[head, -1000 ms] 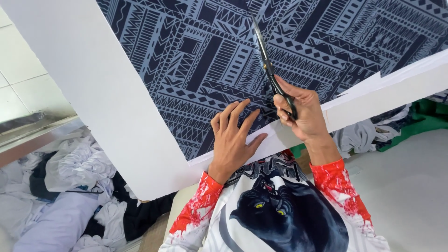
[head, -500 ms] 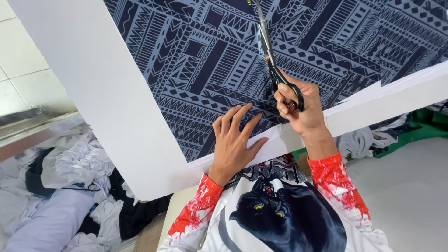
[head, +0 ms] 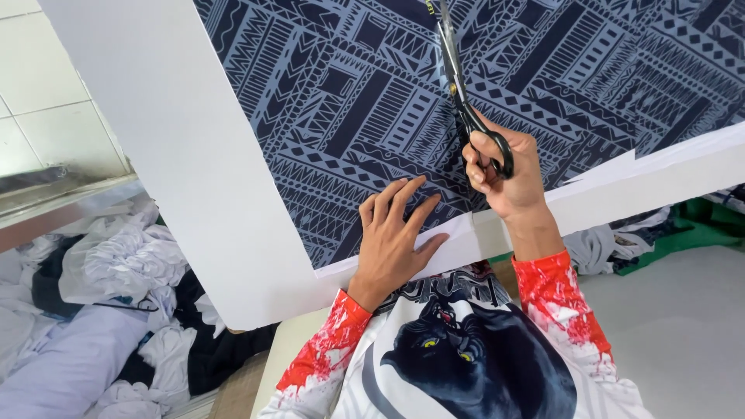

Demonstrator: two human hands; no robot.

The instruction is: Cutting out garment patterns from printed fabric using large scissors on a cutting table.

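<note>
Scissors (head: 466,101) further up, handles round fingers (head: 483,159)

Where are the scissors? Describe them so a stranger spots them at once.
Start at the white table covered by dark blue patterned fabric. Near its front edge, the right hand grips the scissors, blades pointing away across the cloth. They are the only black-handled metal tool; the left hand lies flat beside them.
</note>
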